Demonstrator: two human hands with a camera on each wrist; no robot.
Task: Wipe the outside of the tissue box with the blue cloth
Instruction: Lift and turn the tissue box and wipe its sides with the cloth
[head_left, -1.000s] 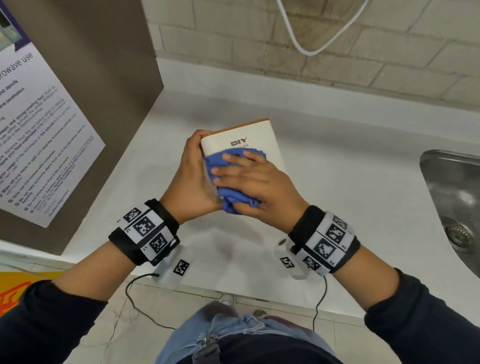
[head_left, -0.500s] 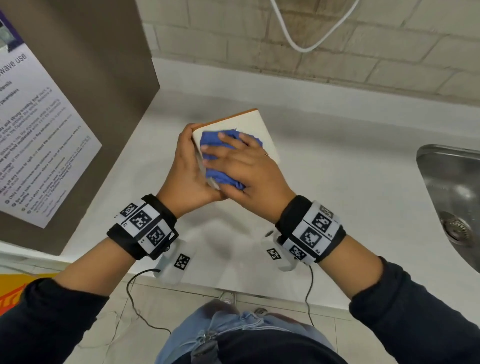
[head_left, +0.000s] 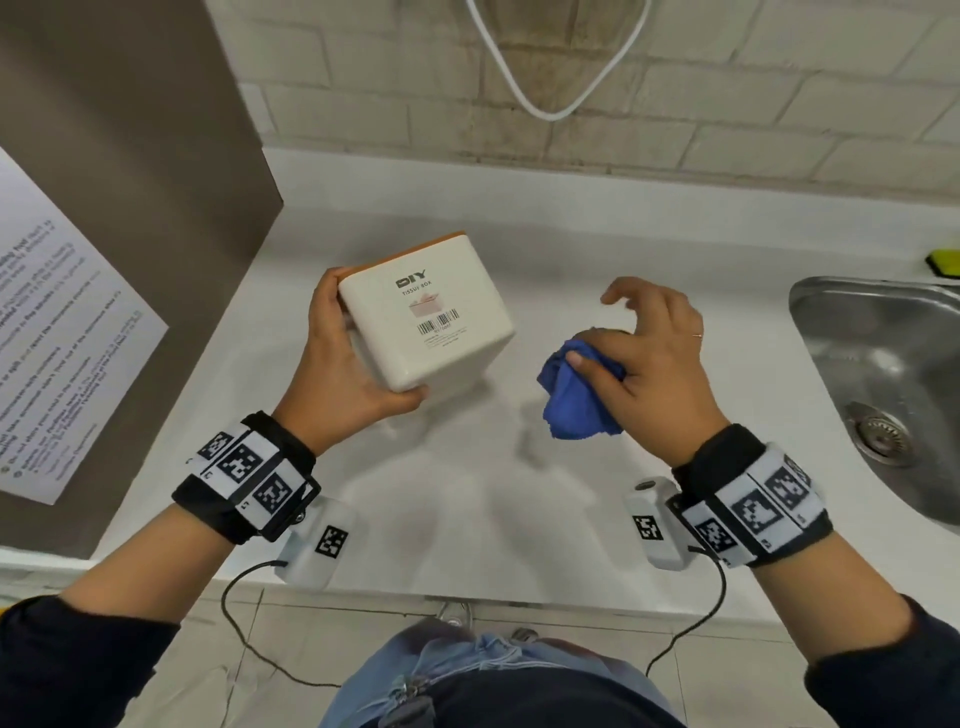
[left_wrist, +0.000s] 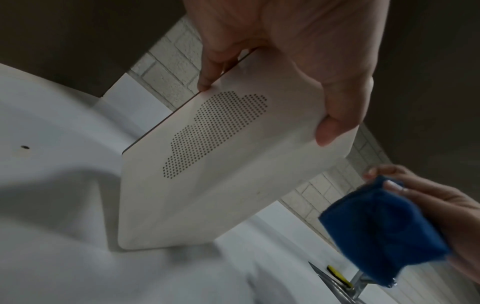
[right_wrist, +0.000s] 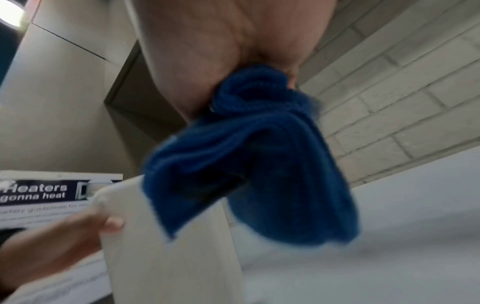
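Observation:
The cream tissue box (head_left: 426, 322) with an orange lid edge is tilted above the counter, its labelled underside facing me. My left hand (head_left: 353, 374) grips its left side, thumb on the near corner, fingers at the lid edge. The left wrist view shows the box's dotted side (left_wrist: 215, 144) with its lowest corner down at the counter. My right hand (head_left: 654, 353) holds the bunched blue cloth (head_left: 576, 395) to the right of the box, thumb pressing the cloth into the palm, fingers loosely spread. The cloth (right_wrist: 249, 156) hangs clear of the box (right_wrist: 166, 246).
White counter (head_left: 519, 493) runs under both hands. A steel sink (head_left: 893, 374) lies at the right with a yellow-green sponge (head_left: 943, 262) at its back edge. A brown cabinet with a printed notice (head_left: 67, 338) stands at the left. A white cable (head_left: 550, 98) hangs on the brick wall.
My right hand has lifted the cloth off the box and moved it away to the right. The box's labelled face is now uncovered, and the left hand still holds it.

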